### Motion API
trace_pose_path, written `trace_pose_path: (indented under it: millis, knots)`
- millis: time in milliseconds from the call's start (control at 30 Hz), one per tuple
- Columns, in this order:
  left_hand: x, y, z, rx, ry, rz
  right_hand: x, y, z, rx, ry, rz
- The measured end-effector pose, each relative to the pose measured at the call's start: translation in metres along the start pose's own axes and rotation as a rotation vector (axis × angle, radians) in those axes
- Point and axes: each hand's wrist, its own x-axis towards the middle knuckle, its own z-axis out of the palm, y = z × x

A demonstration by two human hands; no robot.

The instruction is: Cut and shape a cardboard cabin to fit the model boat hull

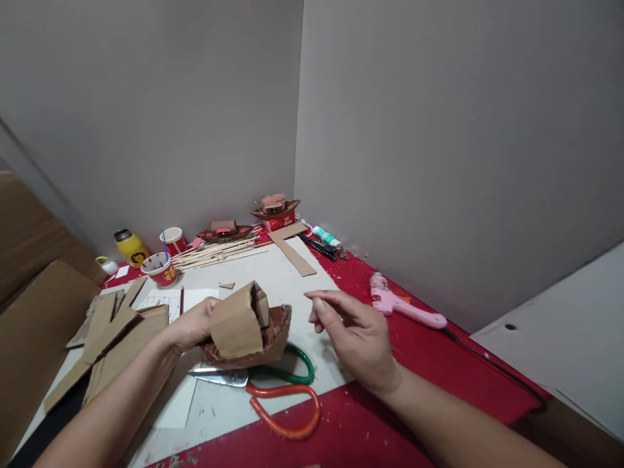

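My left hand grips the left side of a cardboard model boat, which has a brown hull and a curved tan cardboard cover on top. The far fingers are hidden behind the cover. To the right of the boat, my right hand hovers apart from it, thumb and fingertips pressed together; whatever is between them, if anything, is too small to make out. Scissors with one green and one orange handle lie just below the boat, blades pointing left.
A pink glue gun with a black cable lies at the right. Cardboard pieces cover the left. Cups, a yellow bottle, thin sticks and two finished-looking boats stand or lie along the back.
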Motion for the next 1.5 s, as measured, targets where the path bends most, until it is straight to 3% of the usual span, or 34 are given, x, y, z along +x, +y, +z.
trace_pose_path:
  millis: [167, 400, 533, 633, 833, 1033, 1167, 1267, 1367, 1500]
  knots:
    - [0.0, 0.0, 0.005, 0.013, -0.037, 0.0, 0.003, 0.0, -0.002, 0.116, -0.069, 0.125]
    - [-0.005, 0.001, 0.012, 0.108, 0.062, 0.068, 0.013, 0.005, -0.007, 0.131, -0.191, 0.271]
    - [-0.012, 0.007, 0.021, 0.498, 0.202, 0.292, 0.017, 0.002, -0.01, -0.015, -0.296, 0.214]
    - [-0.017, 0.01, 0.027, 0.729, 0.22, 0.399, 0.016, 0.001, -0.01, -0.094, -0.416, 0.135]
    - [-0.024, 0.008, 0.039, 0.855, 0.163, 0.486, 0.008, 0.009, -0.008, -0.238, -0.672, 0.08]
    - [-0.029, 0.005, 0.048, 0.905, 0.145, 0.517, 0.004, 0.014, -0.002, -0.331, -0.805, -0.034]
    - [-0.026, 0.006, 0.049, 0.866, 0.141, 0.503, 0.003, 0.016, 0.002, -0.289, -0.822, -0.076]
    - [-0.026, 0.013, 0.044, 0.692, 0.181, 0.436, 0.004, 0.018, -0.001, -0.219, -0.815, -0.01]
    - [-0.031, 0.025, 0.034, 0.453, 0.387, 0.415, 0.009, 0.02, -0.006, -0.114, -0.703, 0.118]
    - [-0.046, 0.033, 0.029, 0.26, 0.724, 0.634, 0.019, 0.017, -0.008, 0.025, -0.41, 0.302]
